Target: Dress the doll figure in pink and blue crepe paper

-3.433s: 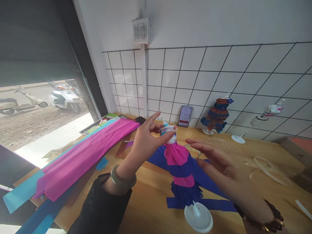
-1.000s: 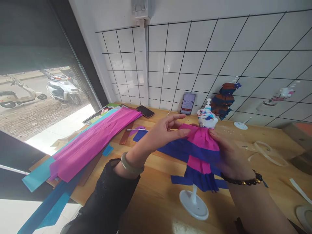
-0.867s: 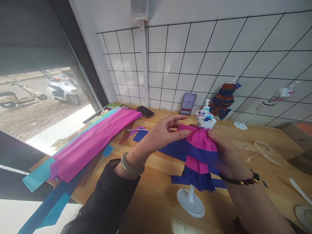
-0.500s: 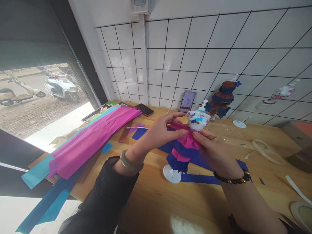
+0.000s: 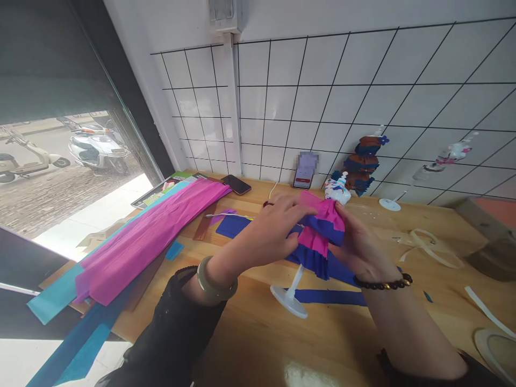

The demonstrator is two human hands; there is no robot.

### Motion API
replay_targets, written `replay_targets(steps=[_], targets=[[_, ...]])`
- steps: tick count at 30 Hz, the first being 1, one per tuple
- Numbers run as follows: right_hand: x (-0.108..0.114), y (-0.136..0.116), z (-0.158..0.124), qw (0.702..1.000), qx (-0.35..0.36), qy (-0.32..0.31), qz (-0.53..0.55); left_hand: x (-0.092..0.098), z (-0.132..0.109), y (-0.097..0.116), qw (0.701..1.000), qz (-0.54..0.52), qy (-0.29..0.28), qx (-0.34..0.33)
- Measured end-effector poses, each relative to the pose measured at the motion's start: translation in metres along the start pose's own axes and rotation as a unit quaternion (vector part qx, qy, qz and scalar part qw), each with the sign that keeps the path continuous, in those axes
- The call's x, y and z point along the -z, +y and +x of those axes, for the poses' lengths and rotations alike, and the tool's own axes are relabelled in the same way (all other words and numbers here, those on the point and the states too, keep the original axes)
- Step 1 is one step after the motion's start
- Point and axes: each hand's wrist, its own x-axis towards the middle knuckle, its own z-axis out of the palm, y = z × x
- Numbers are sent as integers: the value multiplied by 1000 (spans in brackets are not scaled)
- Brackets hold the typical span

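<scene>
A small white dress form point(image 5: 337, 189), its bust splashed with colour, wears a tiered pink and dark blue crepe paper skirt point(image 5: 322, 228). It leans, with its white round stand base point(image 5: 289, 302) tipped toward me. My right hand point(image 5: 358, 242) grips the skirt and form from the right, the thumb near the waist and the other fingers partly hidden behind. My left hand point(image 5: 278, 226) is on the left side with fingers stretched out, their tips touching the upper pink and blue layers; its thumb stands apart below. A dark blue paper strip point(image 5: 330, 296) lies on the table behind the base.
Pink crepe paper point(image 5: 153, 242) and teal strips point(image 5: 52, 301) lie at the left, near a phone point(image 5: 236, 185). Another phone point(image 5: 304, 171) leans on the tiled wall. A brown and blue dressed form point(image 5: 362, 165) stands behind; a cardboard box point(image 5: 484, 228) is at right.
The form has tilted and turned, its top moving back and its base swinging forward. My left hand has gone from pinching the waist to lying with fingers extended against the skirt.
</scene>
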Motion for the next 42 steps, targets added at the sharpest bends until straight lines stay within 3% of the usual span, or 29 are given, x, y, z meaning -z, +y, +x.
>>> replay_targets(steps=[9, 13, 20, 25, 30, 34, 38, 42], targets=[[-6, 0, -5, 1000, 14, -2, -7, -14, 2, -8, 979, 173, 72, -82], [-8, -1, -8, 1000, 11, -6, -3, -15, -1, -11, 975, 160, 88, -126], [-9, 4, -8, 1000, 14, -17, -8, -20, -6, -21, 966, 177, 127, -141], [-10, 9, -7, 999, 22, -37, 0, -23, -9, -24, 973, 126, 150, -118], [-8, 10, -5, 999, 15, -38, 5, -23, -5, -24, 965, 158, 175, -120], [-5, 5, -4, 1000, 28, 0, -3, -15, -1, -24, 979, 140, 127, -81], [-1, 2, -3, 997, 75, 20, -21, -1, 1, -21, 997, 52, 56, -18], [-5, 5, -5, 992, 121, 14, -41, 5, 0, -13, 992, -67, 98, 46]])
